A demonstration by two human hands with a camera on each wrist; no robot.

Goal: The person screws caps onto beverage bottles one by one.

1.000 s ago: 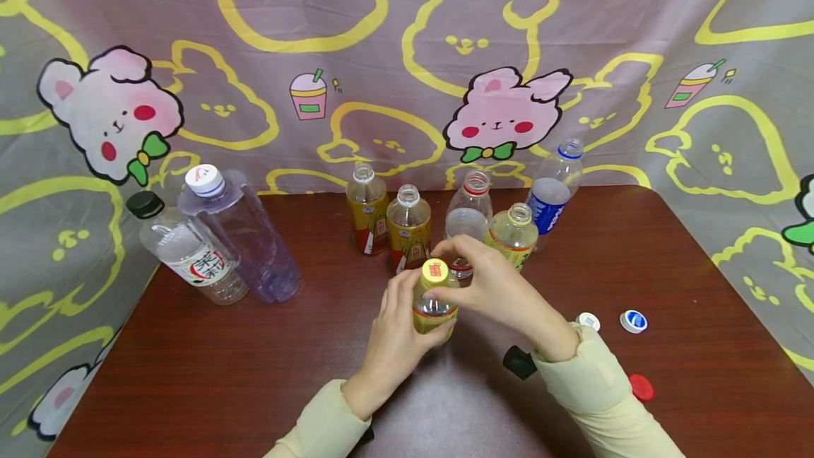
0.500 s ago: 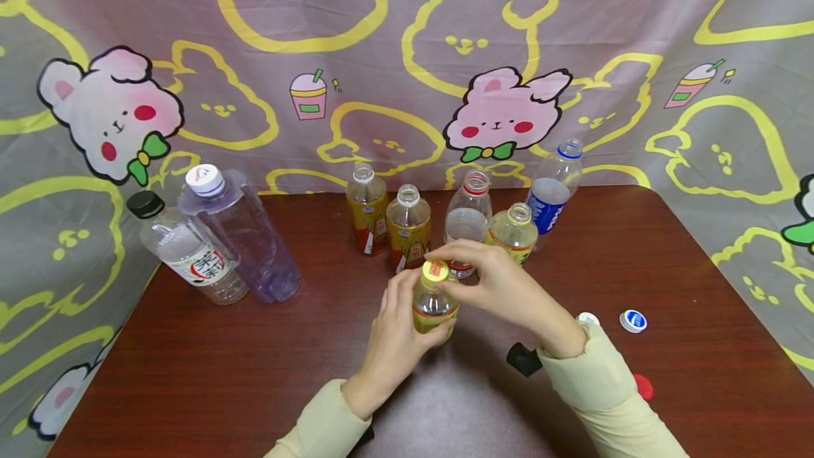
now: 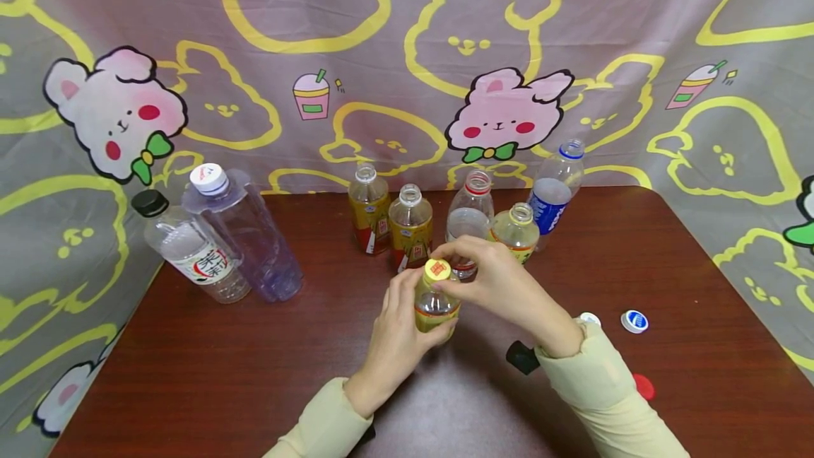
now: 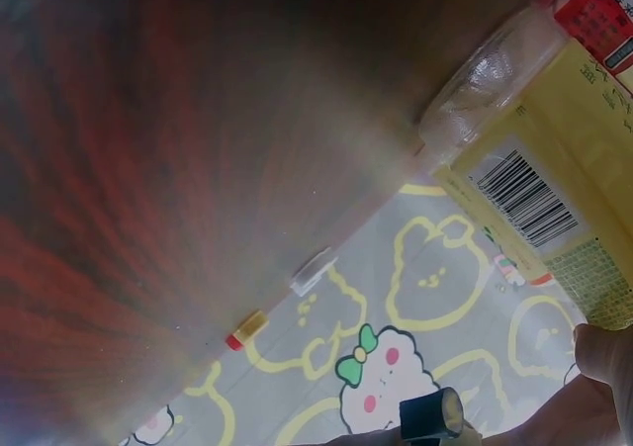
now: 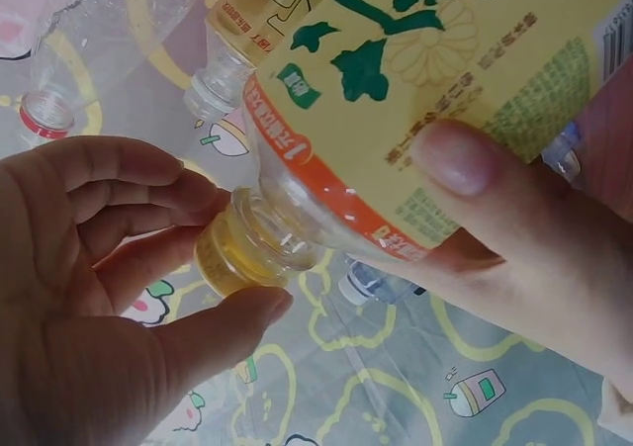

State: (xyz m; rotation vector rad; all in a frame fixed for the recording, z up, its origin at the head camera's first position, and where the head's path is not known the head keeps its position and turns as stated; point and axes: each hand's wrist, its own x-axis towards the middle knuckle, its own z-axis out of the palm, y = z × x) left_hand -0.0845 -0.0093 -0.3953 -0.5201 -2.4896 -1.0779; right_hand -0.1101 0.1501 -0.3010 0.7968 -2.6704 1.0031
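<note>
Near the middle of the table, my left hand (image 3: pixel 396 334) grips a clear bottle (image 3: pixel 436 316) with a yellow label and orange band. That bottle stands upright in the head view, a yellow cap (image 3: pixel 437 270) with red print on its neck. My right hand (image 3: pixel 502 288) pinches the cap between thumb and fingers. In the right wrist view the thumb (image 5: pixel 223 332) lies on one side of the cap (image 5: pixel 229 256) and the fingers on the other. The left thumb (image 5: pixel 460 159) presses on the yellow label. A barcode (image 4: pixel 527 199) shows on the bottle in the left wrist view.
Uncapped bottles stand behind: two with gold labels (image 3: pixel 410 232), one with a red neck ring (image 3: pixel 470 221), one yellow-labelled (image 3: pixel 516 232), one blue-labelled (image 3: pixel 552 196). Two capped bottles (image 3: pixel 244 246) stand left. Blue (image 3: pixel 634 321), white (image 3: pixel 590 319) and red (image 3: pixel 644 386) caps lie right.
My right thumb and fingers have shifted round the cap, and its red print has turned. The left hand and the bottle stay nearly in place; the head view has shifted slightly.
</note>
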